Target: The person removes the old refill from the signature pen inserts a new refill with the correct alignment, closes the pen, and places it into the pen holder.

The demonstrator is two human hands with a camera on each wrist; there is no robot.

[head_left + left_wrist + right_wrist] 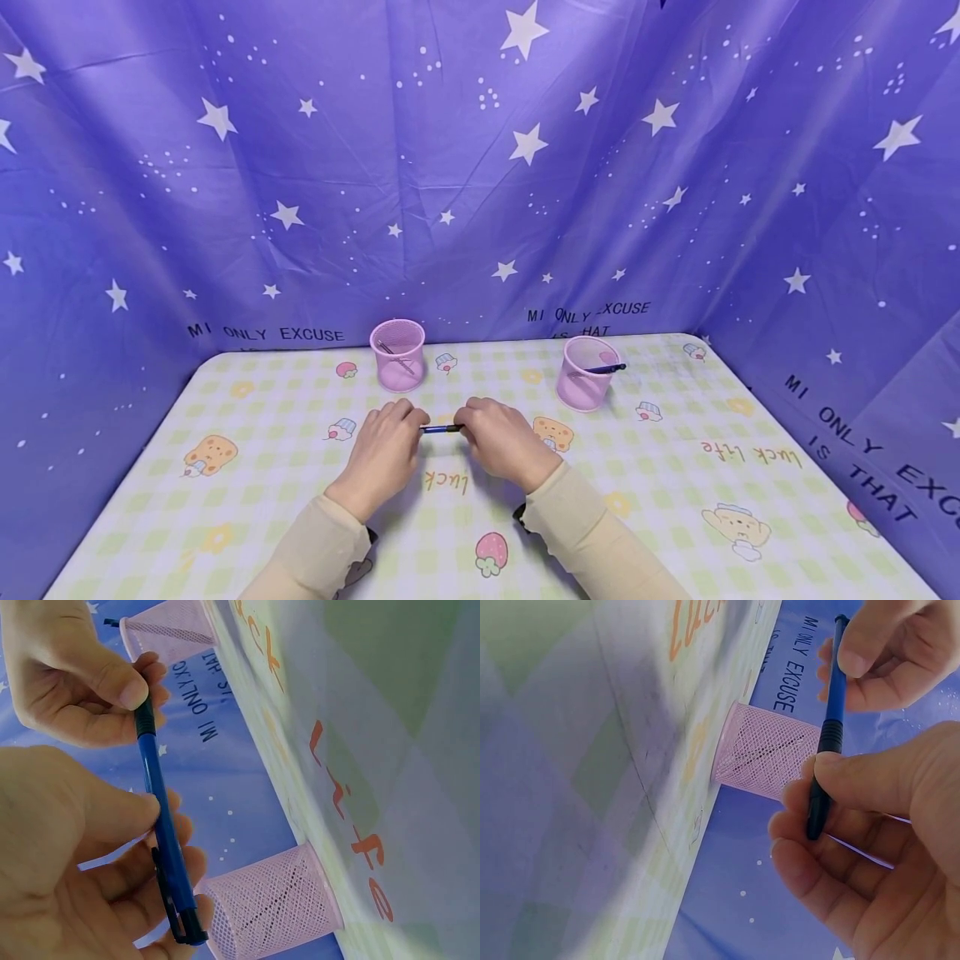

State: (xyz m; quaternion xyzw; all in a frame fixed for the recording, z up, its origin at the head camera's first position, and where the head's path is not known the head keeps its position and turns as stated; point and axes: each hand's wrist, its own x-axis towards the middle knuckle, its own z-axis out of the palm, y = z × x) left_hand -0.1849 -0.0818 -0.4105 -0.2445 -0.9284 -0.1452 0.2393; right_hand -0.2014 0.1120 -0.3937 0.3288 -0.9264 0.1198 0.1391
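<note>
A blue ballpoint pen (441,429) with a black grip and black clip is held level between both hands above the table. My left hand (386,446) pinches its clip end between thumb and fingers; the clip shows in the left wrist view on the pen (166,825). The thumb and fingers of my right hand (501,440) pinch the black grip near the tip, as the right wrist view shows on the pen (829,735). Beyond the hands stand two pink mesh pen cups, the left cup (399,371) with thin items inside, the right cup (583,392) with a dark pen (606,368) leaning over its rim.
The table (285,500) wears a green-and-white checked cloth printed with cartoons. A purple star-patterned curtain (450,167) hangs behind the table and along both sides. Both pen cups stand near the back edge.
</note>
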